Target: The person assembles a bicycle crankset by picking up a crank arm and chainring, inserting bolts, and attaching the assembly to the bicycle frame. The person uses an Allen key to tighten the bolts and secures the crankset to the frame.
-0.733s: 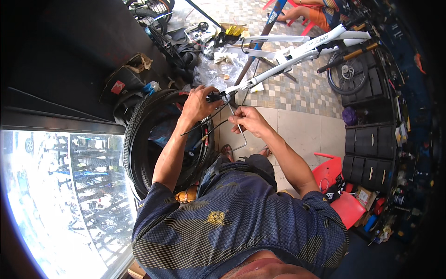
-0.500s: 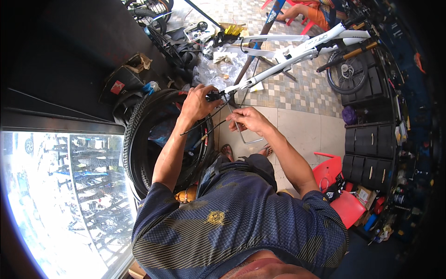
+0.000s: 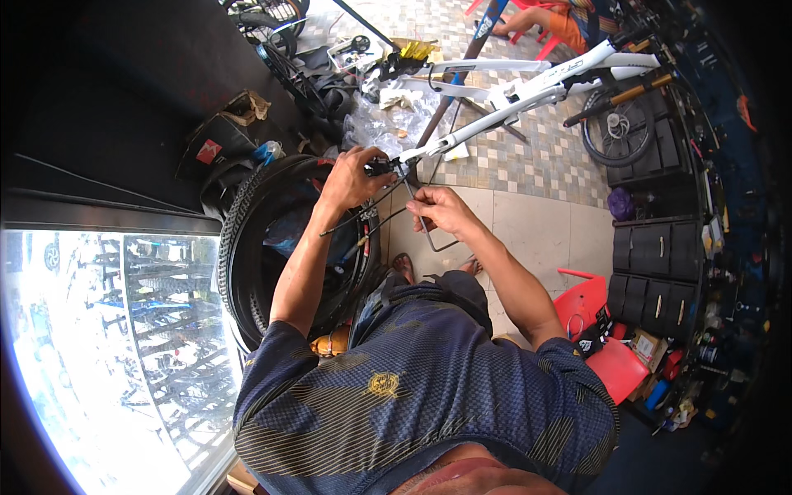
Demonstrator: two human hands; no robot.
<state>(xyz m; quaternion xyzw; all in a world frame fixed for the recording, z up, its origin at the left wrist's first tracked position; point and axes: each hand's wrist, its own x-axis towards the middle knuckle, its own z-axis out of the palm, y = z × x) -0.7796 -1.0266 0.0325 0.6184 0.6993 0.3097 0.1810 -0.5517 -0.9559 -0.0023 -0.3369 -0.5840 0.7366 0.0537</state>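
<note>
plainly, two bare hands meet at the lower end of one bicycle frame [image 3: 485, 124], smooth, white and tubular. the right hand [image 3: 444, 211] pinches one hex key [image 3: 428, 240], a thin, l-shaped metal rod; its long arm slants up toward the joint at the frame's tip, though whether the end is seated there i cannot tell. the left hand [image 3: 353, 180] is curled with its fingers around one small black fitting [image 3: 380, 167] at that same tip. two thin, flexible black cables [image 3: 381, 224] run down from the joint between the forearms, their ends loose. just beside the left forearm, at least two round rubber tyres are stacked, the outermost tyre [image 3: 232, 223] knobbly. beyond the hands, one slanting pole [image 3: 435, 124], part blue and part brown, passes behind the frame, near crumpled clear plastic sheeting [image 3: 363, 132] on small mosaic-patterned tiles. well to the right stands one spoked wheel [image 3: 615, 128] with a disc at its hub, and nearer the body, one glossy red plastic chair [image 3: 617, 373]. one other person sits at the top, in orange shorts [image 3: 566, 31].
</note>
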